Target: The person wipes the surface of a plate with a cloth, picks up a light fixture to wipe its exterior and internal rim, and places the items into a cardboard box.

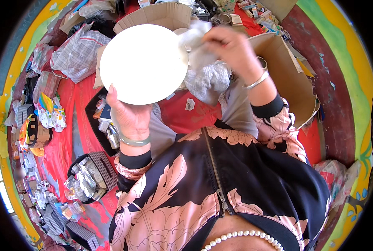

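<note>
A round white plate (144,62), its surface washed out by light, is tilted up in front of me. My left hand (131,117) is closed on its lower left edge, with the thumb over the rim. Beside the plate's right edge, my right hand (232,48) pinches a crumpled whitish cloth (200,39); both are blurred by motion. Whether the cloth touches the plate I cannot tell. Below it, a grey textured towel (209,83) lies against my leg.
Open cardboard boxes stand to the right (293,79) and behind the plate (157,16). A black bin (95,111) and a checked basket (104,167) full of small items sit at my left. A plaid bag (75,56) lies far left on red sheeting (69,138).
</note>
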A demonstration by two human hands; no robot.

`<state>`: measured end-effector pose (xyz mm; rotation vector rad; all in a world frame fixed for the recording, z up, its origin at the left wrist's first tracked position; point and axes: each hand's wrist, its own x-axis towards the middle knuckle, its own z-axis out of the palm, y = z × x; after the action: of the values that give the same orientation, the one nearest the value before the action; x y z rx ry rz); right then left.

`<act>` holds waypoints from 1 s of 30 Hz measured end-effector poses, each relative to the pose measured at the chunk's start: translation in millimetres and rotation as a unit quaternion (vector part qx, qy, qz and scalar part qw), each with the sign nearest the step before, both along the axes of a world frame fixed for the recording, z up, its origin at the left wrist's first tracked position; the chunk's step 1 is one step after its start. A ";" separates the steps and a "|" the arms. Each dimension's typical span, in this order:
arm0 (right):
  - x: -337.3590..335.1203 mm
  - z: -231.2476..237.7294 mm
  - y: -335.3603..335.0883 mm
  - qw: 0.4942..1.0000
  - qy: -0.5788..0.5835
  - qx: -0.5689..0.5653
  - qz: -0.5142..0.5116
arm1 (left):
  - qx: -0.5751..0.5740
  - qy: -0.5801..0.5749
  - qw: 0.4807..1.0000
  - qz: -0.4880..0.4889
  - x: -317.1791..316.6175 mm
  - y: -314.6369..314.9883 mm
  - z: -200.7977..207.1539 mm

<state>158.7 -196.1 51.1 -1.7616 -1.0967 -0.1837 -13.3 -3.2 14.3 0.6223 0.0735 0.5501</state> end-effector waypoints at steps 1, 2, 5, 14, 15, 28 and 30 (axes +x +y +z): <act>8.1 7.9 -6.1 0.993 0.087 0.050 -0.066 | -0.010 -0.017 1.000 0.001 -2.2 3.0 0.0; 18.9 10.4 -13.2 0.981 0.141 0.130 -0.037 | -0.013 -0.020 0.999 0.024 -3.2 5.2 -0.9; 20.5 13.9 -21.6 0.954 0.188 0.232 0.013 | -0.002 -0.020 0.999 0.043 -3.8 1.2 2.2; -76.4 -33.8 18.7 0.990 -0.143 -0.015 0.005 | 0.006 -0.001 0.998 0.067 2.8 -17.5 3.4; -74.4 -41.4 19.2 0.990 -0.140 -0.016 0.008 | 0.010 0.006 0.998 0.063 1.8 -17.7 1.2; -26.0 -13.8 21.0 0.973 -0.196 -0.113 -0.040 | 0.022 0.015 0.997 -0.074 -10.0 -19.8 -22.0; -24.3 -7.5 25.5 0.964 -0.228 -0.128 -0.045 | 0.029 0.028 0.995 -0.088 -11.0 -21.4 -21.9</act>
<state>134.4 -170.6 43.6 -2.0624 -1.4172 -0.5475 -24.4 -24.6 -7.6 0.6929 0.0541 0.3650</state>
